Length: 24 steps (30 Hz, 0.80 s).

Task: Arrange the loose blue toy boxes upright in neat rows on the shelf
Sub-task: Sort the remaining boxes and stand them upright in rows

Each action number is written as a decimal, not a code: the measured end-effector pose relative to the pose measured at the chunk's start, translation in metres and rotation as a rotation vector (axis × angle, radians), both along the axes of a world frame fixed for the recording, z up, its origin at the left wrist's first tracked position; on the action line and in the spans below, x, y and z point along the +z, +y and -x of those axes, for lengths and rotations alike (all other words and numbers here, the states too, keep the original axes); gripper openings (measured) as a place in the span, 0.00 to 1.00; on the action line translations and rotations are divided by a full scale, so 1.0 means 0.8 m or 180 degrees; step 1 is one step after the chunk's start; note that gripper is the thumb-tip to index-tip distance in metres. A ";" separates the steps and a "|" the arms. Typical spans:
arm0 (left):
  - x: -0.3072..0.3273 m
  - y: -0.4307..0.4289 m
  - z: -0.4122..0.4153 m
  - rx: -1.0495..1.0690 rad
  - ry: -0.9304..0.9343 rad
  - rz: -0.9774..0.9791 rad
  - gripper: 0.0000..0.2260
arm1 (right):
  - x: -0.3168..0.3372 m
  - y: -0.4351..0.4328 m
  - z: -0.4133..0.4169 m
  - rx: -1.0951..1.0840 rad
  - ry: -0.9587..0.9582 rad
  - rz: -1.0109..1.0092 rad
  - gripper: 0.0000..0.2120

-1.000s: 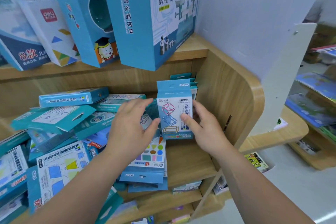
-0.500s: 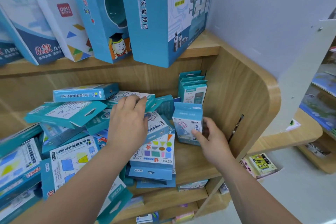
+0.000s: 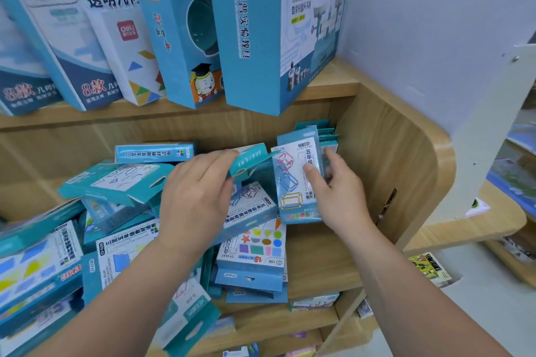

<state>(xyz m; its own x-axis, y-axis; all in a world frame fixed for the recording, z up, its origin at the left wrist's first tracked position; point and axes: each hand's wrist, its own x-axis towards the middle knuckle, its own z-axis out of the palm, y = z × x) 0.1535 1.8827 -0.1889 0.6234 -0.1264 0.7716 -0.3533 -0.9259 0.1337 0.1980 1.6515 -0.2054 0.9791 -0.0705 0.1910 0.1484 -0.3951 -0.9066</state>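
My right hand (image 3: 338,194) grips a small blue toy box (image 3: 293,180) printed with coloured wire cubes, holding it upright near the right end of the wooden shelf (image 3: 316,258). Behind it several like boxes (image 3: 324,132) stand upright in a row against the curved side panel. My left hand (image 3: 197,197) pinches the edge of another blue box (image 3: 249,158) that tilts up from the heap. A loose pile of blue boxes (image 3: 116,211) lies flat and crooked over the left and middle of the shelf.
Large blue and white boxes (image 3: 261,32) stand on the upper shelf and overhang the opening. The curved wooden side panel (image 3: 406,177) closes the shelf on the right. Lower shelves (image 3: 290,324) hold more items. Another display (image 3: 516,171) stands at the far right.
My right hand has lifted the wire-cube box up and back toward the standing row. My left hand has moved right and taken hold of a tilted box from the heap.
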 end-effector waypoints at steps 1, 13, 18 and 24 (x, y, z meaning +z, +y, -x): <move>-0.001 0.003 0.005 0.0049 -0.0069 0.0098 0.14 | 0.001 0.004 -0.003 -0.0021 0.0093 -0.0133 0.14; 0.001 0.006 0.042 -0.0295 -0.0747 0.0096 0.13 | -0.034 0.073 -0.021 -0.0297 0.0911 -0.0715 0.14; 0.024 -0.018 0.050 -0.0434 -0.0706 0.0522 0.11 | -0.038 0.060 -0.009 0.0122 0.1089 -0.0042 0.17; 0.065 -0.044 0.048 -0.0547 -0.0369 0.1832 0.13 | -0.035 0.026 -0.003 0.0070 0.0760 -0.0310 0.12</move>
<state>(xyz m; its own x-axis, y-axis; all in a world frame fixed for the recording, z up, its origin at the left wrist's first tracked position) 0.1154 1.8472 -0.1369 0.5391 0.2396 0.8075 -0.5333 -0.6449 0.5474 0.2001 1.6727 -0.2335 0.9971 -0.0553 -0.0526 -0.0669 -0.3032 -0.9506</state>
